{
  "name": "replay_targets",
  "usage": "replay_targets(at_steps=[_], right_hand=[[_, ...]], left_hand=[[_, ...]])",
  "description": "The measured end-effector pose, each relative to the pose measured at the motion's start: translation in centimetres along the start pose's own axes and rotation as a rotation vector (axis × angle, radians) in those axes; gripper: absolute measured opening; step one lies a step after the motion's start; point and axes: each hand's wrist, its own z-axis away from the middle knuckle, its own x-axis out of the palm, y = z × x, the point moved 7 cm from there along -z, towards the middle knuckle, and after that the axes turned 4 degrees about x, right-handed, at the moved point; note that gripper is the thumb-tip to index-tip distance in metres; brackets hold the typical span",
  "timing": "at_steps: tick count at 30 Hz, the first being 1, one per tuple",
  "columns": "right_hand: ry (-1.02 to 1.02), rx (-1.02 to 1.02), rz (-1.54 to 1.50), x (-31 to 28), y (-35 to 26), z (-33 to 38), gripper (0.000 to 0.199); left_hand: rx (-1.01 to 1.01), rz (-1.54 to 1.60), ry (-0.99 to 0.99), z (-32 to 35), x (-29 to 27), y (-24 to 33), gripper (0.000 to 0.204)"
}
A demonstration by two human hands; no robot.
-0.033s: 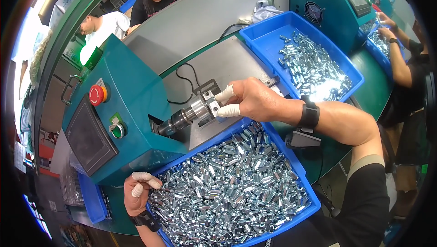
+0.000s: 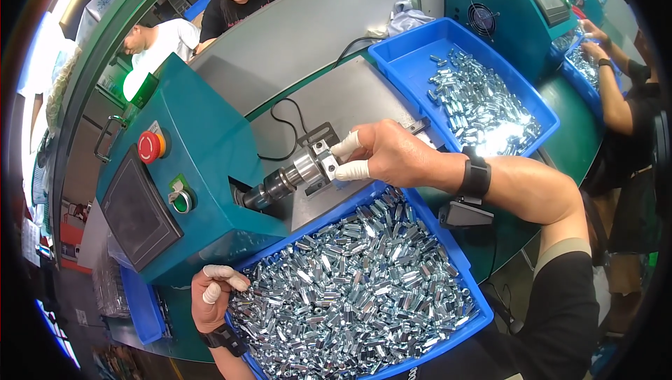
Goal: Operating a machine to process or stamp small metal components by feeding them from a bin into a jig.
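Note:
My right hand (image 2: 400, 155) reaches to the end of a steel chuck and clamp fixture (image 2: 308, 168) on the machine. Its thumb and forefinger, both in white finger covers, close in at the clamp's outer end; whatever lies between them is hidden. My left hand (image 2: 211, 301) rests at the left rim of a large blue bin (image 2: 458, 257), its covered fingers curled. I cannot make out whether a small part sits in them. The bin holds a heap of shiny hexagonal metal coupling nuts (image 2: 350, 289).
The green machine (image 2: 189, 163) on the left carries a red emergency button (image 2: 150, 146), a green switch (image 2: 181, 201) and a dark screen (image 2: 140, 206). A second blue bin (image 2: 402, 65) with more nuts stands behind my right hand. Other people work beyond a grey partition (image 2: 315, 37) and at far right.

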Motion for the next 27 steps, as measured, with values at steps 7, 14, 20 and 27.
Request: replay_targets(at_steps=[7, 14, 20, 27], right_hand=[[-0.013, 0.021, -0.127, -0.5, 0.5, -0.5, 0.039], [0.148, 0.251, -0.195, -3.0, 1.2, -0.6, 0.040], [0.295, -0.073, 0.575, -2.7, -3.5, -0.9, 0.044], [0.225, -0.101, 0.991, -0.9, -6.9, -0.9, 0.029]], left_hand=[[0.021, -0.035, 0.015, 0.0, 0.3, 0.1, 0.047], [-0.003, -0.005, -0.015, 0.2, -0.2, -0.1, 0.046], [-0.014, -0.010, -0.038, 0.4, -0.1, 0.1, 0.045], [-0.020, 0.001, -0.037, 0.5, 0.2, -0.1, 0.044]])
